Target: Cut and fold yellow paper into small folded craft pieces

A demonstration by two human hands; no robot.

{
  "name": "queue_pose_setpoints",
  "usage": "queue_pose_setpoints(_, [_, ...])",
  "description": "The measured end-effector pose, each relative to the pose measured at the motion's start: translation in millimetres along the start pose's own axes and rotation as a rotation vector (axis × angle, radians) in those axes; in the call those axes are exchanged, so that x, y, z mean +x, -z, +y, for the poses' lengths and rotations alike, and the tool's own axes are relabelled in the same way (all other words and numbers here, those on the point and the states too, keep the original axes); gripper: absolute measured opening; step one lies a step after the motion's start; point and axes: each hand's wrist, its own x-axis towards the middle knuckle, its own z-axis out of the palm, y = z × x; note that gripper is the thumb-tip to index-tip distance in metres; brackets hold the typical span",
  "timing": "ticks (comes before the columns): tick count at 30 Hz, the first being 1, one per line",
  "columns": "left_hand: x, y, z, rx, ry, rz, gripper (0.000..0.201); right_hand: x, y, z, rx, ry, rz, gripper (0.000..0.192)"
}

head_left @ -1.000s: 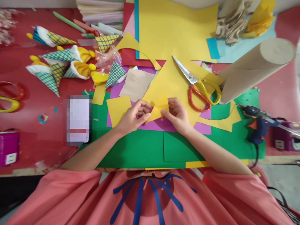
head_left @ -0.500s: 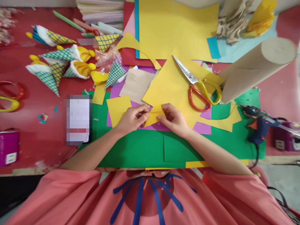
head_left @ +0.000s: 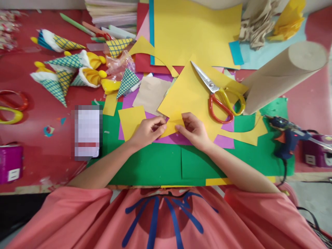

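Observation:
A large yellow paper sheet [head_left: 189,91] lies tilted over purple paper [head_left: 178,139] and green sheets [head_left: 155,166]. My left hand [head_left: 147,131] and my right hand [head_left: 194,129] both pinch its near corner, which is folded up between my fingertips. Red and yellow scissors [head_left: 220,97] rest on the same yellow sheet, just beyond my right hand. A small yellow square [head_left: 131,121] sits left of my left hand.
A cardboard tube [head_left: 280,74] lies at the right, a blue glue gun [head_left: 287,138] below it. Several finished checkered paper cones [head_left: 67,72] lie at the upper left. Stacked coloured sheets [head_left: 197,31] sit at the back. A phone [head_left: 88,133] lies at the left.
My fingers have drawn the folded yellow corner in tighter; my right hand shifted slightly left toward my left hand. Nothing else moved.

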Motion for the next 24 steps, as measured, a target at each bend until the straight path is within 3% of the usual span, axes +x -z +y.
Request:
queue_pose_setpoints(12, [-0.9,-0.1,1.1,0.036,0.012,-0.013,0.025,3.0,-1.3,-2.6,0.18,-0.051,0.068,0.03])
queue_pose_setpoints(24, [0.6,0.2,-2.0,-0.043,0.0,0.003,0.024,2.5,12.3,9.1,0.093,0.021,0.099,0.034])
